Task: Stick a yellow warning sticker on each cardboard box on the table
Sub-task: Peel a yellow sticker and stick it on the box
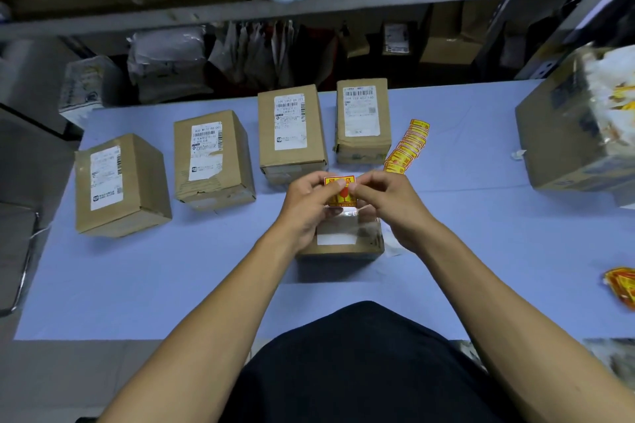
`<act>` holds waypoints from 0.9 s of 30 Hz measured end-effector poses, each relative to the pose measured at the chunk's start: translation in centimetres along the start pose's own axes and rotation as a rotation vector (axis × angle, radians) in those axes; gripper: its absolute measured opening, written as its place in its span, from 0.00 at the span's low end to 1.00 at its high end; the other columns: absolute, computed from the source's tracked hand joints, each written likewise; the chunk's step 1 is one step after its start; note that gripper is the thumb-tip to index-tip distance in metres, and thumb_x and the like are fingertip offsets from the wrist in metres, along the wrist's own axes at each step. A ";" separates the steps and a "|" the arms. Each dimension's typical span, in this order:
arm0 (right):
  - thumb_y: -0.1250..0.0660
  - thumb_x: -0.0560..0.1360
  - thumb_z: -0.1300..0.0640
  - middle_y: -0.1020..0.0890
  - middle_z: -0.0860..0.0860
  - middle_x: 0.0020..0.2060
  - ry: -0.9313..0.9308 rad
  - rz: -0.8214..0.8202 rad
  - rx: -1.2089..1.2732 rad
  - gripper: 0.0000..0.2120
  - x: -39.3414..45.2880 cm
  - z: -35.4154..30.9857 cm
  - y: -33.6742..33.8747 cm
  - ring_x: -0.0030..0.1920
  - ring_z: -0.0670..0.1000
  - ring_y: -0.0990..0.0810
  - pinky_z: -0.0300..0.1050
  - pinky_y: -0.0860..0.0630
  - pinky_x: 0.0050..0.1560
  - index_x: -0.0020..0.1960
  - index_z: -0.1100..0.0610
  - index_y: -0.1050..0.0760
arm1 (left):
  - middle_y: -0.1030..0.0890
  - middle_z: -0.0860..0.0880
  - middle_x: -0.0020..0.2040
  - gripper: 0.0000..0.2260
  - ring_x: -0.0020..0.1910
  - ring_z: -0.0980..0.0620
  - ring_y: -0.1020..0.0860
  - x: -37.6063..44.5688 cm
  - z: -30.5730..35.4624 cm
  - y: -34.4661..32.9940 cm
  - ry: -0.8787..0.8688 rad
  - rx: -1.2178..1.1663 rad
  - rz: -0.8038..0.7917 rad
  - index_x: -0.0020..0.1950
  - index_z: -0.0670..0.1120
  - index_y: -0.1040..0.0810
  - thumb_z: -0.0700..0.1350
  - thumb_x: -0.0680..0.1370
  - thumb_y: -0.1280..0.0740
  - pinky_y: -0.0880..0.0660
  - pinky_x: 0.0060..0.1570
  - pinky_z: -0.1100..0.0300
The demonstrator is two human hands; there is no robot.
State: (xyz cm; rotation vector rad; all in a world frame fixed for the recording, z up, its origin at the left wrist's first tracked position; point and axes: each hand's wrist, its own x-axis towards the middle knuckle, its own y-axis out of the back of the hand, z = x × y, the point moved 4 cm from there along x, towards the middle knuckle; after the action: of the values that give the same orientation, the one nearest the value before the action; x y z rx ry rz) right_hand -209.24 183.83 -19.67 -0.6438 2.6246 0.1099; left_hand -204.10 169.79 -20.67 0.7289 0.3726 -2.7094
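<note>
Over the blue table (171, 285), the left hand (307, 204) and right hand (388, 203) each pinch a yellow warning sticker (338, 191) in a fingertip grip, held above the nearest cardboard box (343, 240). Four more boxes (292, 134) line up behind.

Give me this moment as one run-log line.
left hand: pinching yellow sticker | right hand: pinching same sticker | position: above near box | row boxes: none stickered

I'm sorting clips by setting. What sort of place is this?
Probably a parcel packing or shipping room: brown cardboard boxes with white barcode labels on a blue table, a strip of yellow warning stickers, and grey metal shelving holding bagged parcels.
</note>
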 end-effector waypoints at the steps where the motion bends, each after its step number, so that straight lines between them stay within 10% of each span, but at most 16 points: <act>1: 0.29 0.77 0.60 0.18 0.48 0.31 -0.005 -0.017 0.001 0.09 -0.3 -0.3 0.1 0.34 0.46 0.21 0.40 0.21 0.36 0.38 0.53 0.18 | 0.16 0.52 0.36 0.03 0.37 0.56 0.19 -0.2 0.1 0.2 -0.010 0.008 -0.024 0.47 0.45 0.20 0.39 0.79 0.31 0.23 0.35 0.62; 18: 0.37 0.80 0.63 0.19 0.50 0.30 -0.093 -0.255 0.168 0.10 -2.7 -3.5 -1.1 0.42 0.51 0.14 0.44 0.16 0.41 0.41 0.59 0.22 | 0.19 0.47 0.32 0.09 0.30 0.52 0.21 -2.6 3.8 0.6 -0.092 -0.008 -0.187 0.38 0.47 0.17 0.34 0.74 0.27 0.24 0.32 0.63; 27: 0.35 0.78 0.60 0.20 0.51 0.34 0.052 -0.329 0.234 0.10 -2.6 -4.2 -1.4 0.38 0.50 0.17 0.44 0.18 0.43 0.40 0.54 0.19 | 0.17 0.47 0.38 0.13 0.35 0.52 0.18 -3.3 5.1 0.1 -0.145 -0.101 -0.244 0.53 0.43 0.22 0.37 0.71 0.27 0.21 0.35 0.62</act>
State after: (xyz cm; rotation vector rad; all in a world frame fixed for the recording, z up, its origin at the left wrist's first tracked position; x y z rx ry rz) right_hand -208.18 182.98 -14.78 -0.9904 2.4869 -0.3111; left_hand -203.62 168.77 -14.74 0.4834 0.5932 -2.9222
